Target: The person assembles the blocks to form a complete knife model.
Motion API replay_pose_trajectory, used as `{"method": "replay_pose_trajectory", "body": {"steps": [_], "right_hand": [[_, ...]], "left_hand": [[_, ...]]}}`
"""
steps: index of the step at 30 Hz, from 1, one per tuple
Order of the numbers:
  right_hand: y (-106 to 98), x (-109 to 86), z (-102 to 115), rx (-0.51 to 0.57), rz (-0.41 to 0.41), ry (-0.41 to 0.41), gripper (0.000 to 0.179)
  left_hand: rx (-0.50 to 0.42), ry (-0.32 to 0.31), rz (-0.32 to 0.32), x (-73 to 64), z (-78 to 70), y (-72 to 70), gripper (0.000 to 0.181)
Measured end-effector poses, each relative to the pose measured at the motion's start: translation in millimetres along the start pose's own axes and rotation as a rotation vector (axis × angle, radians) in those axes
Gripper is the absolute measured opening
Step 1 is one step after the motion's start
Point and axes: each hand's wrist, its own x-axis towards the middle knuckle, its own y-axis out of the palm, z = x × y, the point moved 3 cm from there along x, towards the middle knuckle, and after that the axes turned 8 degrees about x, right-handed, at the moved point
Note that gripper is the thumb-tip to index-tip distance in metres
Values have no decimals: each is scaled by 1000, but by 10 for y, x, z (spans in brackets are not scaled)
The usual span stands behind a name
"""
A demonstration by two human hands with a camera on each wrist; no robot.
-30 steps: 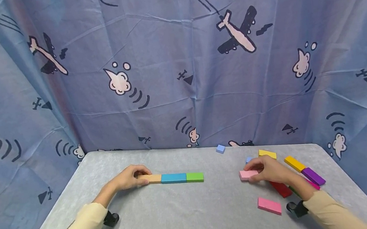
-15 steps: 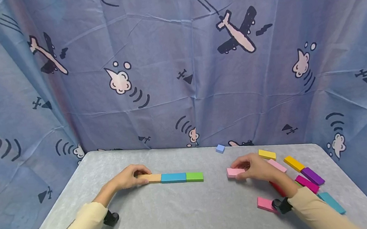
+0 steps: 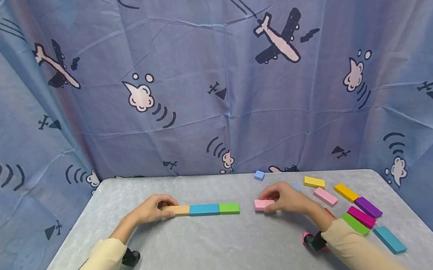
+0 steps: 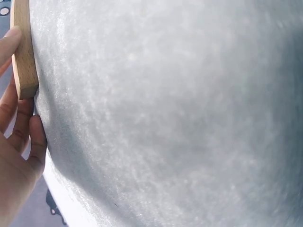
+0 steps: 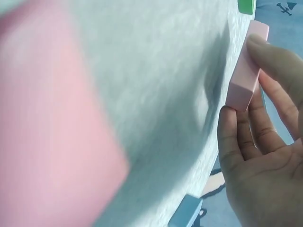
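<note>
A row of three blocks lies end to end on the grey table: a tan wooden block (image 3: pixel 182 210), a blue block (image 3: pixel 204 210) and a green block (image 3: pixel 229 209). At the row's left end my left hand (image 3: pixel 153 208) pinches the wooden block, thumb in front and fingers behind. My right hand (image 3: pixel 288 199) holds a light pink block (image 3: pixel 262 204) between thumb and fingers, a short gap to the right of the green block. In the right wrist view that pink block (image 5: pixel 247 68) shows a shadow beside it; whether it touches the table I cannot tell.
On the right lie loose blocks: yellow (image 3: pixel 314 181), pink (image 3: pixel 325 196), orange (image 3: pixel 346 192), purple (image 3: pixel 368 207), magenta (image 3: pixel 361 217), green (image 3: pixel 355 224) and teal (image 3: pixel 390 239). A darker pink block is mostly covered by my right wrist camera (image 3: pixel 315 241). A small blue block (image 3: pixel 259 175) sits at the back edge.
My right hand has carried the light pink block leftwards, closer to the green block, uncovering blocks on the right. The left hand and the row have stayed in place.
</note>
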Motion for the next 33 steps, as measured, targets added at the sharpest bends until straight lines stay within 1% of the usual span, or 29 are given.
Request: {"method": "replay_pose_trajectory", "body": {"steps": [5, 10, 15, 23, 33], "right_hand": [[101, 88, 9, -12, 4, 0, 29], [189, 168, 25, -5, 24, 17, 30], [252, 230, 46, 0, 35, 10, 29], [320, 310, 83, -15, 24, 48, 30], [348, 341, 93, -27, 4, 82, 28]], "left_hand": [[-1, -21, 3, 6, 9, 4, 22], [-1, -25, 6, 0, 0, 1, 22], [-1, -29, 7, -3, -13, 2, 21], [-2, -22, 9, 7, -13, 11, 21], [-6, -21, 4, 7, 14, -5, 21]]}}
